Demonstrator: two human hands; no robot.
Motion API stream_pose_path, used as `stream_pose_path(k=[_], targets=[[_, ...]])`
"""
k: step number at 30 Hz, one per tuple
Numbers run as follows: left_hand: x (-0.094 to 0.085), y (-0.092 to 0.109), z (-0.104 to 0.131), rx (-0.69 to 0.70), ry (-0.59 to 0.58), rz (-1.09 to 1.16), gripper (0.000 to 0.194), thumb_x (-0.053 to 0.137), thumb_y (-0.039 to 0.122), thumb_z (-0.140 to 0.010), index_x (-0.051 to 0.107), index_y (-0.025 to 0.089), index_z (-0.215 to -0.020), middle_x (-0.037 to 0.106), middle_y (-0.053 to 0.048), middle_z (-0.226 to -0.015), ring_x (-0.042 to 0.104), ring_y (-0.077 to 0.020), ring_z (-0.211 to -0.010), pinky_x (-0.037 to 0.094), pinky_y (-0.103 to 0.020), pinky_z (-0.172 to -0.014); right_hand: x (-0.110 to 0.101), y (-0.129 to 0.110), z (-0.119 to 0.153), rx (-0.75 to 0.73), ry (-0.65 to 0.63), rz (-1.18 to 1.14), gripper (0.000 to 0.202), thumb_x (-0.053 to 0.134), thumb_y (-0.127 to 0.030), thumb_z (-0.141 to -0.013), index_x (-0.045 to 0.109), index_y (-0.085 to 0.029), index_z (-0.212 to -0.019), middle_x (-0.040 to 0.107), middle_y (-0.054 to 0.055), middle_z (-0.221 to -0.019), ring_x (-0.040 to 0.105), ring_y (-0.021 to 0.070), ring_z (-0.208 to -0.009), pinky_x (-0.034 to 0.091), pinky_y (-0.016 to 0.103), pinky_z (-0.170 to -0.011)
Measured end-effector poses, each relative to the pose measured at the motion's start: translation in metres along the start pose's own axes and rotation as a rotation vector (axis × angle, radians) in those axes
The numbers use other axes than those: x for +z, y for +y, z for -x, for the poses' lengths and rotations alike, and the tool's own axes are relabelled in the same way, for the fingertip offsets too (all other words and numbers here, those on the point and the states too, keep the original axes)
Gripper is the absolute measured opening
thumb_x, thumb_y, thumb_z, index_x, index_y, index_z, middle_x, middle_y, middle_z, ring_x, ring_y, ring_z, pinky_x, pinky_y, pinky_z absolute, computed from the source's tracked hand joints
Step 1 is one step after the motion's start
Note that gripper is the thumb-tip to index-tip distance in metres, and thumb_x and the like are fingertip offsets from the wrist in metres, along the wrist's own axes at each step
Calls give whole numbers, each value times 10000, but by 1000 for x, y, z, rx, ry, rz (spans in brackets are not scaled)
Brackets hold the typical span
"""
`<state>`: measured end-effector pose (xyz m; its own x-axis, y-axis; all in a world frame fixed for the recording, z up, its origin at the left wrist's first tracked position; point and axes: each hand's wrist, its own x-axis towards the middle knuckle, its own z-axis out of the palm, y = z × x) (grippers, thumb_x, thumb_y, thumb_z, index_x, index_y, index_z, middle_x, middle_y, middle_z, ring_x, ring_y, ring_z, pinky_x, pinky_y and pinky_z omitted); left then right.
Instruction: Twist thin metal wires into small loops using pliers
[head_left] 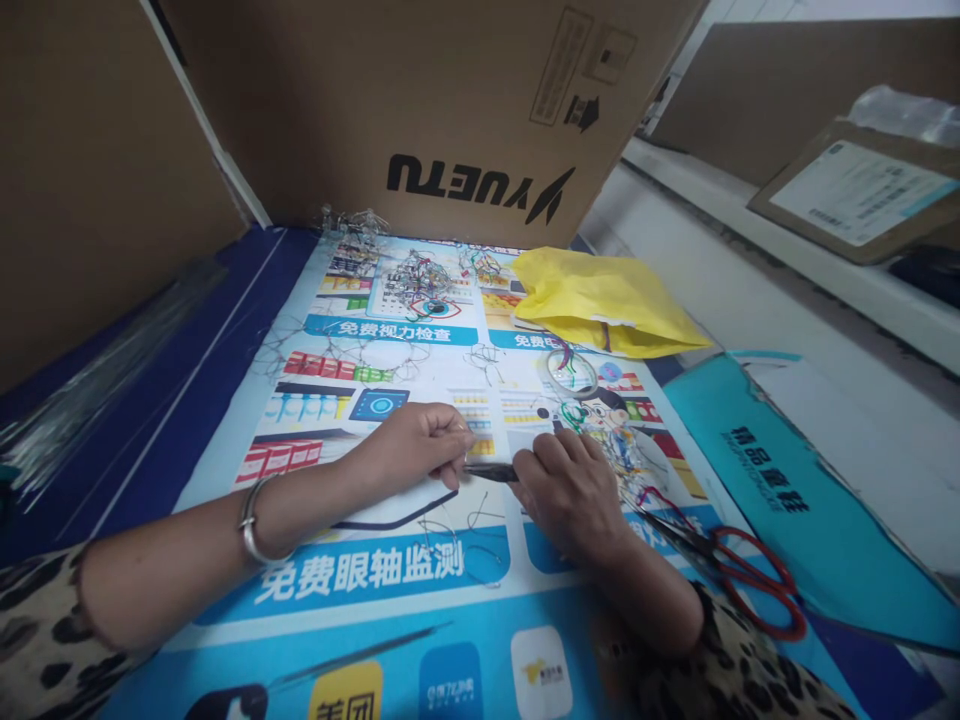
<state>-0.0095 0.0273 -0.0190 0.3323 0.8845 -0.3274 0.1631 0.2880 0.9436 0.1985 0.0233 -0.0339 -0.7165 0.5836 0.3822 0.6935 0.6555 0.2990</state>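
Note:
My right hand [570, 490] is closed around a dark tool with narrow pointed jaws, which look like those of pliers [491, 471]; its handles are hidden in the palm. The jaws point left, reaching my left fingertips. With its fingers pinched together, my left hand [424, 445] meets the tool's tip; whatever it holds is too small to make out. Thin bent wire pieces [469, 530] lie on the printed sheet [480, 385] just below the hands. Red-handled scissors [757, 580] lie beside my right forearm, blades toward the hand.
A large cardboard box [337, 110] stands at the back. Tangled wires [420, 280] lie before it, near a yellow bag [600, 295] and a clear round roll [570, 372]. Long thin wires [112, 370] lie at left. A teal box panel [802, 510] lies right.

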Motion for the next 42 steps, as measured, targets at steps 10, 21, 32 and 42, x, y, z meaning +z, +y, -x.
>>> stream_pose_path(k=[10, 21, 32, 42], targets=[[1, -6, 0, 98, 7, -86, 174, 520, 258, -807, 526, 148, -672, 582, 40, -528, 599, -83, -504, 414, -170, -514, 2, -5, 1, 61, -159, -101, 123, 628, -204, -733, 536, -196, -653, 545, 24, -656, 450, 182, -659, 256, 299, -603], [-1, -5, 5, 396, 2, -382, 163, 475, 182, -826, 601, 166, -723, 629, 31, -628, 594, -83, -610, 435, -178, -627, -16, -6, -6, 249, -597, -405, 320, 481, -431, -864, 604, -175, -717, 649, 28, -679, 575, 141, -606, 239, 249, -519], [-4, 1, 8, 453, -74, -473, 192, 442, 238, -862, 608, 175, -789, 661, 6, -692, 616, -102, -667, 440, -190, -673, -21, 0, -7, 273, -644, -523, 349, 484, -461, -851, 609, -186, -676, 648, 20, -638, 560, 128, -569, 242, 228, -503], [-17, 2, 0, 502, -28, -690, 281, 423, 288, -876, 608, 167, -703, 628, 4, -659, 570, -100, -627, 388, -189, -607, -12, 0, 0, 300, -539, -425, 330, 471, -434, -864, 564, -183, -671, 604, 8, -645, 522, 127, -568, 230, 238, -510]])
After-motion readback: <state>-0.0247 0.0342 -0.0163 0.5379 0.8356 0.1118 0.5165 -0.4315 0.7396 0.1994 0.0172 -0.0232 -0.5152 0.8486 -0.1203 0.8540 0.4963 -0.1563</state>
